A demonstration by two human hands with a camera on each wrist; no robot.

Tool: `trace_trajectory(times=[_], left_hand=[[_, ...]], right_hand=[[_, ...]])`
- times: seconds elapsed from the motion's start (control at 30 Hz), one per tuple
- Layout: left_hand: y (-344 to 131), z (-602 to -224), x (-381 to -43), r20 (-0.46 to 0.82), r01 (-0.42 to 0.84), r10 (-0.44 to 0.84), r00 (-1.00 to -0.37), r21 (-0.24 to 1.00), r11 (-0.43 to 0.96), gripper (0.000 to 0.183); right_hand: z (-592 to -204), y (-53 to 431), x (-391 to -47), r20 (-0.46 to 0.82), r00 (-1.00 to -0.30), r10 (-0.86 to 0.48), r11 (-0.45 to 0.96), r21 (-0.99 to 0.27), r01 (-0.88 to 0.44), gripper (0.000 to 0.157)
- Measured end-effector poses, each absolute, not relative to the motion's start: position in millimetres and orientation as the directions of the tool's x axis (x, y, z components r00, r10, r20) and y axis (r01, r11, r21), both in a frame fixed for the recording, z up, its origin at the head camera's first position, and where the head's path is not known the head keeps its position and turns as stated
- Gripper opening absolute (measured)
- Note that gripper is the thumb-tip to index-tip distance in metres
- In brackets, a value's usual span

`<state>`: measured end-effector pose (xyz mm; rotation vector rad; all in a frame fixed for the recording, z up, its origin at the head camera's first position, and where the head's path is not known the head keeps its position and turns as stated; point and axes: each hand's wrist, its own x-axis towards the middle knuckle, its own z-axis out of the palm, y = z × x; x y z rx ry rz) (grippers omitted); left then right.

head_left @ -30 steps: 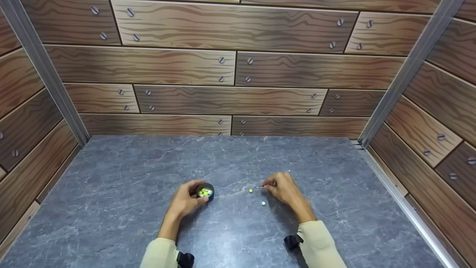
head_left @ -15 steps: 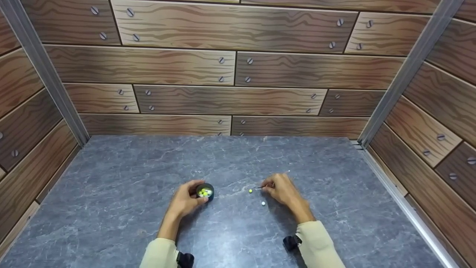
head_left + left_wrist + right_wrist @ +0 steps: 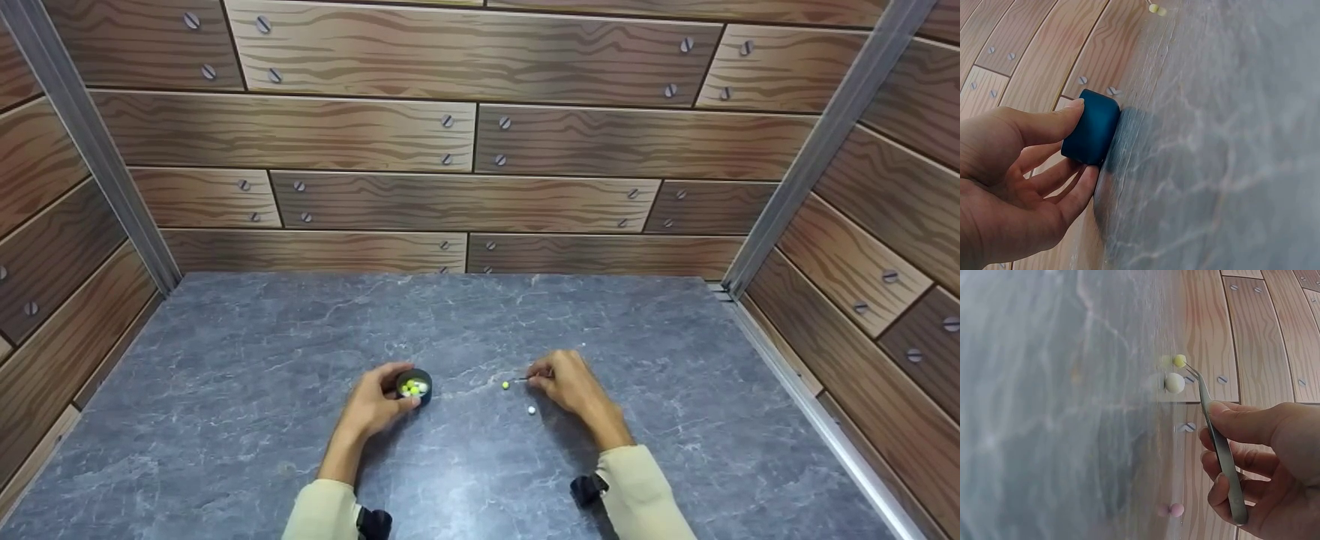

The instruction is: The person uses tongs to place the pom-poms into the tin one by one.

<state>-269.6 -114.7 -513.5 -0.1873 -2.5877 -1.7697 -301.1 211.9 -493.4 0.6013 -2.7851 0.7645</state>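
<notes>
My left hand [image 3: 373, 403] grips a small dark teal round cup [image 3: 1092, 128] on the table, thumb on one side and fingers round the other. Several yellow and white balls [image 3: 414, 388] lie inside it. My right hand [image 3: 573, 386] pinches a pair of metal tweezers [image 3: 1221, 453] with bent, slightly parted tips. Those tips are right at a small yellow ball [image 3: 1180, 360] on the table. Close by, nearer my body, sits a white ball [image 3: 532, 410]. A pink ball [image 3: 1176, 510] shows lower in the right wrist view.
The grey marbled tabletop [image 3: 300, 322] is glossy and reflects the balls. Wood-patterned panels [image 3: 360, 135] stand behind and at both sides, with metal posts in the corners. A tiny pale speck [image 3: 583, 344] lies beyond my right hand.
My right hand has shifted slightly left and toward my body, bringing the tweezer tips down nearer the yellow ball. The left hand and cup have stayed put.
</notes>
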Motion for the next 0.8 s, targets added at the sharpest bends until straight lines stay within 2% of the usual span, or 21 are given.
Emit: trace_trajectory(times=[0.8], left_hand=[[-115.3, -514.8, -270.4, 0.09, 0.125, 0.111, -0.99, 0.923, 0.363, 0.053]], right_hand=[[-489.0, 211.0, -299.3, 0.341, -0.868, -0.361, 0.765, -0.423, -0.485, 0.009]])
